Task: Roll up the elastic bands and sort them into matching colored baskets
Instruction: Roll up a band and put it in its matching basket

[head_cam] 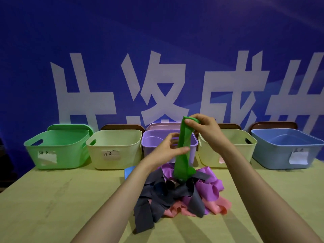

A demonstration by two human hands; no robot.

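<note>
So the long green stretchy rubber band (183, 137) hangs pretty much straight up above the heap of loose grey, purple and pink bands (177, 195), with its bottom end flopped onto the top of that heap. The right hand (205, 130) has its grip pinched on the folded top end. The left hand (166, 148) pinches it about halfway down. So both grips are closed on the band, nothing spread.

Handling-wise I'd guess it's light, thin and totally limp, a bit grabby like latex, so it'll stretch and twist rather than hold a shape. The best place to take hold looks like the very end, flat across the width, then roll from there with a little tension so the coil doesn't go lopsided.

Behind the heap and well to its left sits the mint green plastic basket (70, 155), which I reckon is where it goes. Also behind the heap:
- a pale yellow basket (126, 155) with a handwritten label
- a lilac basket (149, 146) straight behind
- another pale yellow one (245, 155)
- a blue basket (273, 155) off to the right

Everything's on a pale wooden worktop (52, 199). A blue banner with big white characters (157, 32) fills the wall behind the heap. The light is dim and bluish.
</note>
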